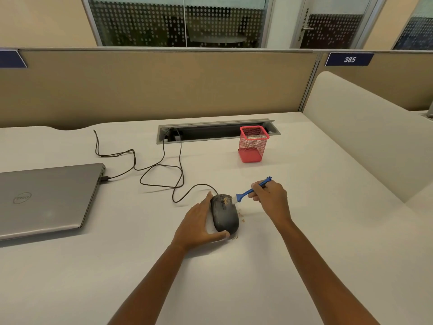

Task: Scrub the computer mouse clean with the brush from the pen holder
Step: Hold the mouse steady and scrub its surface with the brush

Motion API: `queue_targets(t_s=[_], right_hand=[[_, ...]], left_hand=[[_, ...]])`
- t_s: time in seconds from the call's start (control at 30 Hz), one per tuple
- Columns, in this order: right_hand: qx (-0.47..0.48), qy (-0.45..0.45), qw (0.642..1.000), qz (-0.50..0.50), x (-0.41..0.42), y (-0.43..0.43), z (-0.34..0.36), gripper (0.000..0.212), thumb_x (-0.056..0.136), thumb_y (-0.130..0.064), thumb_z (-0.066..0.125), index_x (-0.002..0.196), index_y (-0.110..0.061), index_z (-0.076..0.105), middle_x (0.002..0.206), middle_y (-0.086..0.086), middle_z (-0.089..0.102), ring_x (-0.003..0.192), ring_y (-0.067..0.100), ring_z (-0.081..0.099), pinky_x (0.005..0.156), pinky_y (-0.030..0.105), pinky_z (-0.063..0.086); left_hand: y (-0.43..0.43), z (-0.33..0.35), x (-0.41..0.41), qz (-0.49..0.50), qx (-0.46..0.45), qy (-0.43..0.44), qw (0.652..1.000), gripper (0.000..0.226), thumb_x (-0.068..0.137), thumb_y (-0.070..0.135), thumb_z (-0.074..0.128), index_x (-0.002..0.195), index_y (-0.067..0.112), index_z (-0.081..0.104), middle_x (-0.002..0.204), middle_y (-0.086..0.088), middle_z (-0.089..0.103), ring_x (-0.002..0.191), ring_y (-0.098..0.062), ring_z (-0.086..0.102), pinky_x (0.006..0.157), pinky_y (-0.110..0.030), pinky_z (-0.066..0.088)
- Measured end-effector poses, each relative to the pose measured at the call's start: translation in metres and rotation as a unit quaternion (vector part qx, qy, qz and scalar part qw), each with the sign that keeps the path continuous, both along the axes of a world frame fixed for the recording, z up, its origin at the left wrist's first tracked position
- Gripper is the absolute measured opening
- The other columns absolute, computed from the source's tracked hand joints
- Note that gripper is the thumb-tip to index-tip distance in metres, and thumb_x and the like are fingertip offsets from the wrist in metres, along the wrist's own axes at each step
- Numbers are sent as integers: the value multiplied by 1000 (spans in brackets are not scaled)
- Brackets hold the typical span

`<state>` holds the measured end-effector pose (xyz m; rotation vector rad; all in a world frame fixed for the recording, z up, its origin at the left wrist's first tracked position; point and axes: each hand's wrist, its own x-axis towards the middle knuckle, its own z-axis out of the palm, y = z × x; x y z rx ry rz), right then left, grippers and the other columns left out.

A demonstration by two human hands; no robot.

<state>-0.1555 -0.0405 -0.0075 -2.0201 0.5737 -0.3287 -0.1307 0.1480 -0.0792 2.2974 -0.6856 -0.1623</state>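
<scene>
the dark grey plastic computer mouse [224, 215] sits on the wide white desk [304, 231], near the middle, close to the person. the left hand [199, 225] cups its left side, with the fingers along the far left edge and the thumb curled round the near end, so it grips the mouse and pins it in place. the right hand [271, 195] is pinched shut on the handle of the small blue plastic brush with white bristles [246, 192]. the bristles touch the far right part of the mouse, where some brown crumbs [226, 201] sit beside the wheel. more crumbs lie on the desk just right of the mouse and at its near end.

the scrub looks partly done, because crumbs are on top of the mouse as well as off it.

what could go wrong? a hard push could slide the mouse to the left if the left hand lets go a bit. a fast flick could throw crumbs far across the desk, maybe toward the shut grey laptop [46, 198] on the left. the thin black cord [161, 174] loops to the far left and could tug the mouse. crumbs could also get pushed into the wheel gap. the red mesh pen holder [253, 144] stands well apart, far and to the right, and looks safe.
</scene>
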Motion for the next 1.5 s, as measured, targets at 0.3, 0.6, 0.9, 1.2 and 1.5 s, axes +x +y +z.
queue_targets(t_s=[0.3, 0.6, 0.9, 1.2, 1.5], right_hand=[[-9, 32, 999, 5, 6, 2, -3, 27, 93, -16, 48, 99, 5, 64, 93, 22, 73, 71, 19, 63, 78, 28, 47], [8, 33, 999, 34, 10, 8, -2, 26, 92, -16, 50, 100, 4, 65, 93, 22, 73, 55, 5, 54, 77, 28, 49], [-24, 21, 999, 8, 18, 1, 2, 28, 93, -17, 48, 102, 5, 63, 97, 21, 73, 80, 25, 67, 81, 29, 49], [0, 49, 998, 29, 17, 1, -7, 27, 92, -16, 49, 98, 5, 65, 95, 22, 73, 55, 6, 55, 76, 27, 47], [31, 41, 998, 27, 25, 2, -2, 26, 92, -16, 50, 100, 4, 64, 95, 22, 73, 55, 7, 56, 66, 20, 48]], left_hand=[[-1, 2, -1, 1, 2, 7, 1000, 116, 53, 73, 57, 145, 21, 9, 147, 7, 32, 129, -11, 33, 99, -18, 22], [0, 1, 0, -1, 9, 14, 1000, 117, 53, 76, 55, 145, 23, 7, 148, 8, 30, 129, -10, 31, 99, -18, 23], [0, 0, 0, -5, 10, 14, 1000, 117, 53, 76, 55, 145, 23, 7, 148, 6, 30, 130, -12, 32, 101, -20, 23], [0, 1, 0, -3, 10, 16, 1000, 118, 52, 77, 53, 145, 22, 6, 149, 6, 29, 130, -12, 31, 100, -19, 23], [0, 1, 1, -3, 12, 12, 1000, 117, 53, 76, 55, 145, 22, 7, 149, 7, 29, 130, -12, 32, 101, -20, 23]])
